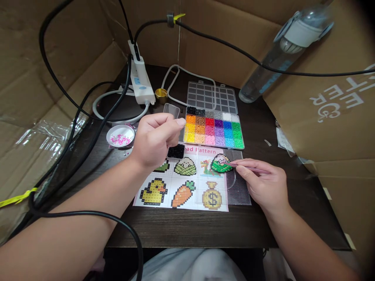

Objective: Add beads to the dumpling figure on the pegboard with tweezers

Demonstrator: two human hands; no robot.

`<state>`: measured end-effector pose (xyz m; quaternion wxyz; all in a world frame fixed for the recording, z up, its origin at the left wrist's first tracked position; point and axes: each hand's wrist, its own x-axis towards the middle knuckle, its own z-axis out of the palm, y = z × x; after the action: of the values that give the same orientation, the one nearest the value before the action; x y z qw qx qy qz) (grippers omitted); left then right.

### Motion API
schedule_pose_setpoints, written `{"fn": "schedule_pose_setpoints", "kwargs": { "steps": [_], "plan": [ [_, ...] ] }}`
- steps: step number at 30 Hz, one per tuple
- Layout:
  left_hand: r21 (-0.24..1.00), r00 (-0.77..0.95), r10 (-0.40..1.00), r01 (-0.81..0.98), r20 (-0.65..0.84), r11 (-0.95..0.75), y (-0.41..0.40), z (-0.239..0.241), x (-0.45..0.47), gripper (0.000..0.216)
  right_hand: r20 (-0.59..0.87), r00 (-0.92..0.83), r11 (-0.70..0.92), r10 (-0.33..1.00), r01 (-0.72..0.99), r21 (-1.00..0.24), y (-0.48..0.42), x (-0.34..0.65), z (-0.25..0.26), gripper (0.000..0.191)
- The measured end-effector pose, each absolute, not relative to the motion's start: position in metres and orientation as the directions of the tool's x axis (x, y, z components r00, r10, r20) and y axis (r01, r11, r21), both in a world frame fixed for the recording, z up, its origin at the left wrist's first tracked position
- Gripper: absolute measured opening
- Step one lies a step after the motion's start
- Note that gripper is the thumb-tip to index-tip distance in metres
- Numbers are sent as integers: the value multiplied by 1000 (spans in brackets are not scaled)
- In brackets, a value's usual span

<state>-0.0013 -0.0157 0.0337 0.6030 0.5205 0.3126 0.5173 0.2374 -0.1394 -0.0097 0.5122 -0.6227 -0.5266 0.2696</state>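
Black cable [88,213] crosses the left forearm [111,191] at lower left. The left hand [155,140], mid-frame, is curled; from here I can't tell whether it grips the black-bead box [176,151]. Right of centre, the right hand [265,181] pinches pink tweezers [255,169], tips at the green bead piece [220,168].

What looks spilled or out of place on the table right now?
A few pale specks, possibly stray beads, lie beside the white dish rather than in it. A small pale scrap also lies loose on the table's right side, resembling litter.
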Motion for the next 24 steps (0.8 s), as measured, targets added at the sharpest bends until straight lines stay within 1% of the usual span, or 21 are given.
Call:
{"fn": "schedule_pose_setpoints", "kwargs": {
  "steps": [10,16,24],
  "plan": [
    [940,272,948,-334,166,-69,-16,34,-1,46,203,308,86,929,354,-931,-141,239,-14,8],
    [948,268,948,-309,170,-82,-16,33,-1,46,203,315,94,927,328,-940,-141,240,-15,7],
    [934,287,941,-350,180,-72,-16,32,-1,46,219,289,120,932,325,-938,-141,241,-15,13]
  ]
}}
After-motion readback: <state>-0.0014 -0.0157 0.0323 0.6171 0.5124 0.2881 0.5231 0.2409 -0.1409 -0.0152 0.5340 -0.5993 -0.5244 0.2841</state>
